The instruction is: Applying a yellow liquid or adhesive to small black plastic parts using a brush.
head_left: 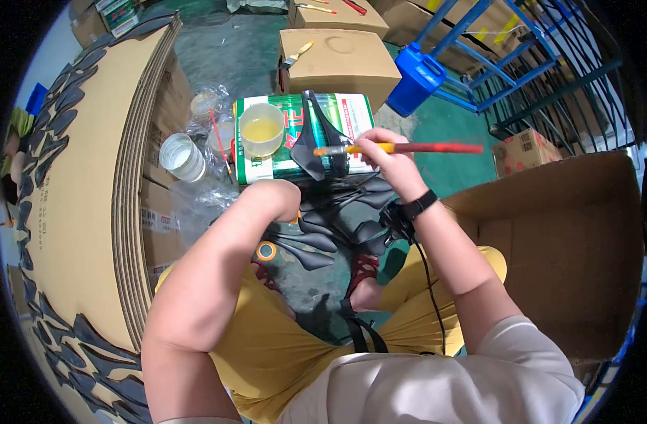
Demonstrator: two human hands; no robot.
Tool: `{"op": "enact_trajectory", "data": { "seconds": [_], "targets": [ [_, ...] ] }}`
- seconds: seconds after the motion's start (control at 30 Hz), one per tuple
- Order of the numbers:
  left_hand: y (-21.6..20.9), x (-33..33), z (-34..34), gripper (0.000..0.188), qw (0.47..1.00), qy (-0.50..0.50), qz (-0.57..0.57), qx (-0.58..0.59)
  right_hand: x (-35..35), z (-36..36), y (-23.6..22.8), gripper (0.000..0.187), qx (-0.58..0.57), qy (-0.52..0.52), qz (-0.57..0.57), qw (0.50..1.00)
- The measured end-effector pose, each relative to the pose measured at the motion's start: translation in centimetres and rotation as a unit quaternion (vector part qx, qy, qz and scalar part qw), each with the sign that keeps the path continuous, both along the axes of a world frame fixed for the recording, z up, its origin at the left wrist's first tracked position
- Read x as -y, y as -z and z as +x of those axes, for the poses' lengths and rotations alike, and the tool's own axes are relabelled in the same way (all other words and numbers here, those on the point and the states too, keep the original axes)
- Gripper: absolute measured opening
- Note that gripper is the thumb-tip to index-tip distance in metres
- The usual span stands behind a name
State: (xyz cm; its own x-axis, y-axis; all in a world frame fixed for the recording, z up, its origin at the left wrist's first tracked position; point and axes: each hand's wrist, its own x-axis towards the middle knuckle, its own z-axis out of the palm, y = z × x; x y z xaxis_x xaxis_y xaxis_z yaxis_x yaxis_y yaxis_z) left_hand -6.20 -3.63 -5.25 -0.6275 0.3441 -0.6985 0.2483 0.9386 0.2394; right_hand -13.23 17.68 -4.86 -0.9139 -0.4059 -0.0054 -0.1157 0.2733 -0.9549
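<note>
My right hand grips a paintbrush with a red and yellow handle. Its bristle end points left, over a black part shaped like a split bicycle saddle. That part lies on a green and white carton, beside a cup of yellowish liquid. Just below the carton's near edge is my left hand, bent downward with its fingers hidden from view. Several similar black parts lie beneath and beside it, near the floor.
Left of the carton stand a clear cup and crumpled plastic film. Stacked cardboard sheets rise at left, bearing many black parts. An open cardboard box is at right. Further off are a blue jerrycan and a cardboard box with a brush on top.
</note>
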Motion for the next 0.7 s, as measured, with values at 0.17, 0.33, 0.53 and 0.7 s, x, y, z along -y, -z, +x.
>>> {"op": "enact_trajectory", "data": {
  "seconds": [0.17, 0.33, 0.53, 0.7],
  "targets": [
    [-0.2, -0.3, 0.6, 0.023, 1.0, -0.014, 0.024, -0.014, 2.4, -1.7, 1.6, 0.019, -0.272, -0.134, 0.168, 0.938],
    [-0.4, 0.0, 0.9, 0.031, 1.0, -0.003, 0.01, -0.006, 0.8, -0.7, 2.9, 0.015, -0.318, -0.292, 0.187, 0.882],
    [-0.4, 0.7, 1.2, 0.033, 1.0, -0.01, 0.02, -0.005, -0.9, 1.7, 1.1, 0.013, -0.223, -0.339, 0.193, 0.893],
    [-1.0, 0.3, 1.2, 0.035, 0.999, -0.015, 0.028, -0.003, 0.9, -0.4, 0.9, 0.014, -0.279, -0.221, 0.137, 0.924]
  ]
}}
